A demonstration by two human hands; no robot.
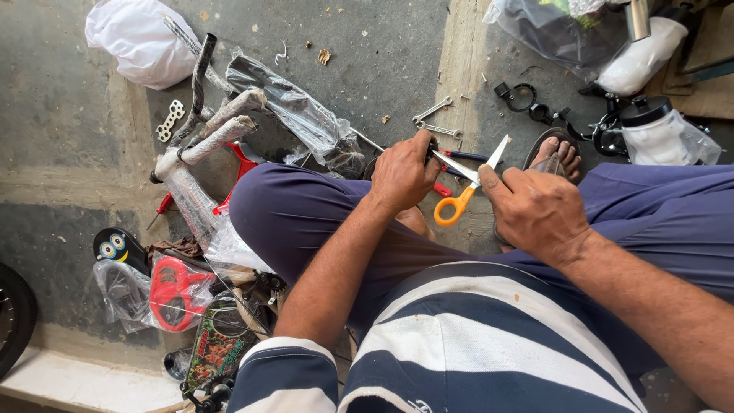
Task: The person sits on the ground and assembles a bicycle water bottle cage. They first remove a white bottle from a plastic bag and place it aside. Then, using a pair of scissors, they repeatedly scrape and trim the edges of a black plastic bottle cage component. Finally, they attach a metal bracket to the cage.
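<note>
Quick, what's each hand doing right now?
Left hand: closed around a dark part.
Right hand: holding orange-handled scissors, blades open.

L hand [404,174] fisted, R hand [537,212] fingers curled, prob. gripping

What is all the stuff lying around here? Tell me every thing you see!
scissors: one, orange handles, blades open, between the hands
wrenches: two, silver, on the floor above the hands
wrapped bike frame: one, white padding and clear plastic, left
white bag: one, top left
red plastic part: one, in a clear bag, lower left
black clamps: a few, upper right
white bottle: one, black cap, far right
sandal: one, dark, on the foot
left hand: gripping a dark part, partly hidden
right hand: beside the scissors
</note>
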